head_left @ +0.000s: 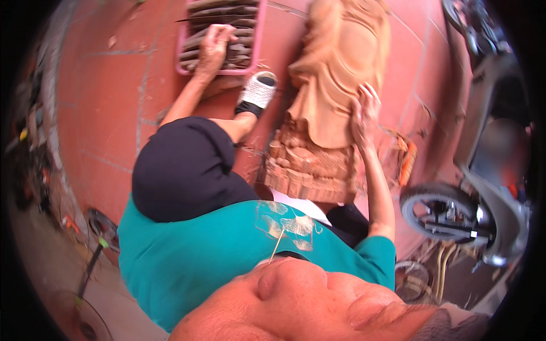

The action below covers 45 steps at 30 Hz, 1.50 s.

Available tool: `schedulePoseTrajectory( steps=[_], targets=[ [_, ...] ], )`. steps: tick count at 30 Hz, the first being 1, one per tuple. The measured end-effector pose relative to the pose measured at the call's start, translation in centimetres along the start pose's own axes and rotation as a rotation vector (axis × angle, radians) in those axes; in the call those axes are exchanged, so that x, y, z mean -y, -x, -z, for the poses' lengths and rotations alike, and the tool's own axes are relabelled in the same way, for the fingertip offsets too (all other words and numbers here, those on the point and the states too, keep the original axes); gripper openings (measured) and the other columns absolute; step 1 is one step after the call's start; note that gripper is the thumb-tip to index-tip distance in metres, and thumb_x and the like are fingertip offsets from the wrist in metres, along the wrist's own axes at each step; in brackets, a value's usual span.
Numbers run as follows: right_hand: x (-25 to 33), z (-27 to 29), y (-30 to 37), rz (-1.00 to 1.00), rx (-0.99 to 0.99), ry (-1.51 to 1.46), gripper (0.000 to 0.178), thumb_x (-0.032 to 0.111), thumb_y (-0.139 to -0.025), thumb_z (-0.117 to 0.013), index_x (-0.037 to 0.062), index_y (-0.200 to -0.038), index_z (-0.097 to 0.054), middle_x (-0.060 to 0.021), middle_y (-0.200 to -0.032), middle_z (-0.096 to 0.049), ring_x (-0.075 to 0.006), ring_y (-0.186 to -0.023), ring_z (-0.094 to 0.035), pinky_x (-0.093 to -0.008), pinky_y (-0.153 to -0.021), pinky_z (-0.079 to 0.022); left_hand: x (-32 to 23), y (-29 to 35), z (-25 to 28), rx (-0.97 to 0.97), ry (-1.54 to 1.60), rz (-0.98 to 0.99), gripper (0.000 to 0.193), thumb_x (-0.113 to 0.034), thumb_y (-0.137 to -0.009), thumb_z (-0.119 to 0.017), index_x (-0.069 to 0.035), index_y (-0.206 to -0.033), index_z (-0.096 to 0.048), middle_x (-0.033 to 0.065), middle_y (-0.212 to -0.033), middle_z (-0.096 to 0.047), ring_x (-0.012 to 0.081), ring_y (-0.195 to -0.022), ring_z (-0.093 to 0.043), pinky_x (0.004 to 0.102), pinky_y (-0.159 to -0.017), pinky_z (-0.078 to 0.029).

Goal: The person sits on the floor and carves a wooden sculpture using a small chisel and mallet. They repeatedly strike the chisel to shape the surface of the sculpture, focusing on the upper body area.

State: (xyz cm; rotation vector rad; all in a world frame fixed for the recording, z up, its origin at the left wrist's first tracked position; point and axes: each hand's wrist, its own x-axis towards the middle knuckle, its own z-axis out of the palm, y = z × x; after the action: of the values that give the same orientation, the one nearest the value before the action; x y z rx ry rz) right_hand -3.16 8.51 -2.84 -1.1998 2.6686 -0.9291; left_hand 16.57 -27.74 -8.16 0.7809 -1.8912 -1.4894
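Observation:
At the upper left, my left hand reaches over a pink plastic basket filled with rows of long, narrow tools, seemingly carving chisels. Its fingers look loosely bent and apart over the tools, with no tool clearly lifted. A large brown wooden carving lies on the floor right of centre. It has smooth draped folds and a rougher, deeply cut base toward me. My right hand lies along the carving's right side, fingers stretched out and touching the wood.
Red floor tiles surround me. My white woven shoe stands between basket and carving. A parked motorbike is at the right, with an orange object on the floor before it. Blurred clutter lines the left edge.

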Motion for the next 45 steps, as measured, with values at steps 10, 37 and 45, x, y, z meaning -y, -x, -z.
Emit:
schedulePoseTrajectory(
  steps=[10,37,45],
  targets=[
    [-0.9,-0.2,0.0,0.041,-0.035,0.037,0.04,0.024,-0.091,-0.064,0.0082,-0.127,-0.056,-0.0148,-0.133,-0.05,-0.034,-0.124,-0.047,-0.0432,-0.103,-0.04,-0.8,2.3,-0.9,0.191,-0.006,0.129,0.014,-0.019,-0.1,-0.056,-0.006,-0.098,-0.061,-0.0034,-0.076,-0.055,0.0037,-0.066,-0.046,0.0199,-0.06,-0.04],
    [-1.3,-0.6,0.0,0.05,-0.043,0.043,0.041,0.029,-0.092,-0.063,0.0102,-0.127,-0.056,-0.013,-0.134,-0.05,-0.033,-0.124,-0.046,-0.0425,-0.103,-0.041,-3.1,6.1,-7.3,0.775,-0.519,-0.4,0.046,-0.012,-0.093,-0.057,-0.017,-0.138,-0.048,0.0178,-0.105,-0.064,0.0368,-0.093,-0.064,0.0444,-0.079,-0.053],
    [-1.2,-0.5,0.1,0.026,-0.027,-0.001,0.039,0.027,-0.094,-0.062,0.0071,-0.127,-0.057,-0.0155,-0.135,-0.05,-0.0326,-0.127,-0.045,-0.0425,-0.107,-0.036,-4.0,5.8,-8.2,0.804,-0.721,-0.386,0.044,-0.01,-0.094,-0.052,-0.015,-0.138,-0.048,0.0213,-0.095,-0.061,0.0385,-0.084,-0.065,0.0457,-0.07,-0.053]
  ],
)
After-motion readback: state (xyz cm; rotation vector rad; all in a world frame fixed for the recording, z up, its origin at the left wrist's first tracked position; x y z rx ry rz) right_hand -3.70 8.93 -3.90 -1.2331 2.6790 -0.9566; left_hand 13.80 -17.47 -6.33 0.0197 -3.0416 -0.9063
